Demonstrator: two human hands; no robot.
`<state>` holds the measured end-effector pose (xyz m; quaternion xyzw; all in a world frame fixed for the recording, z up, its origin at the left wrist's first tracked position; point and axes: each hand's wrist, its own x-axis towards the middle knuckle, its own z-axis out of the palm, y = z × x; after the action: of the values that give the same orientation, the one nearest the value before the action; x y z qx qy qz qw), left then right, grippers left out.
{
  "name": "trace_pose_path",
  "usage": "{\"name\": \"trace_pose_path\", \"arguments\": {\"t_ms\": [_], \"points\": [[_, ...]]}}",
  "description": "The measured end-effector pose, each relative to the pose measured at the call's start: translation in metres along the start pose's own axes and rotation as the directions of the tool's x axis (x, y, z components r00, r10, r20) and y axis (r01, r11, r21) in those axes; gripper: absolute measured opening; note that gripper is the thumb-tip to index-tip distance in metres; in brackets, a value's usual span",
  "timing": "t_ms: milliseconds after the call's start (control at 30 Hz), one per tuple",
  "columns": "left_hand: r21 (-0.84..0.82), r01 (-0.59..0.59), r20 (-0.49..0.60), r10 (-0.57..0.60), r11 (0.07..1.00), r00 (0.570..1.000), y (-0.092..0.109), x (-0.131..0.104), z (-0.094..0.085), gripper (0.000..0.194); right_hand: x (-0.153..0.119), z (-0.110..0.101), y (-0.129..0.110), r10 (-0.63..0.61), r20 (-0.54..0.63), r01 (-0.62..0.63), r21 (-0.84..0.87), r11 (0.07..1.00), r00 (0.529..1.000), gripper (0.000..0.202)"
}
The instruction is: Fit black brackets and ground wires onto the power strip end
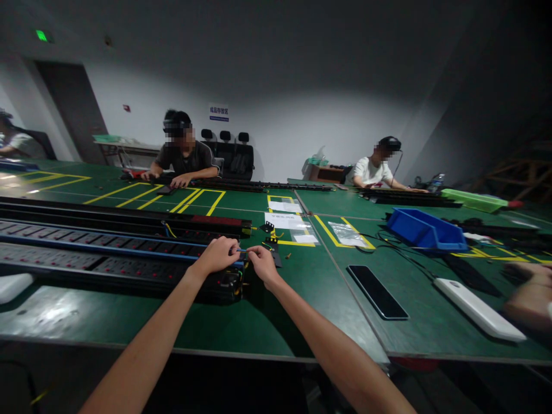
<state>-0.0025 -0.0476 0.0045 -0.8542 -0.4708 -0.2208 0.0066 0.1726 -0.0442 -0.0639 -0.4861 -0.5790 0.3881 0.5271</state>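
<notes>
Long black power strips (pixel 142 267) with rows of sockets and red marks lie side by side, with blue edging along them. At their right end, my left hand (pixel 219 255) rests on top with its fingers curled closed. Just beyond that end, my right hand (pixel 262 264) is closed in a pinch. A thin blue piece (pixel 242 250) spans the small gap between my two hands' fingertips; its exact kind is too small to tell. Below the fingers, yellow-green wire shows at the strip's end. Small black brackets (pixel 268 227) lie just behind my right hand.
A black phone (pixel 376 291), a white power bank (pixel 478 309) and a blue bin (pixel 425 230) are on the right. Paper sheets (pixel 284 221) and a plastic bag (pixel 346 234) lie mid-table. Co-workers sit across the green table (pixel 302 310); another person's blurred hand (pixel 532 293) is at right.
</notes>
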Motion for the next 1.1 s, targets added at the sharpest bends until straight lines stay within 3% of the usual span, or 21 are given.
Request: {"name": "trace_pose_path", "arguments": {"t_ms": [1100], "points": [[-0.023, 0.01, 0.011, -0.01, 1.0, 1.0, 0.0028, -0.0001, -0.0026, 0.016, -0.0012, 0.0001, -0.0007, 0.024, 0.003, -0.024, 0.008, 1.0, 1.0, 0.025]]}}
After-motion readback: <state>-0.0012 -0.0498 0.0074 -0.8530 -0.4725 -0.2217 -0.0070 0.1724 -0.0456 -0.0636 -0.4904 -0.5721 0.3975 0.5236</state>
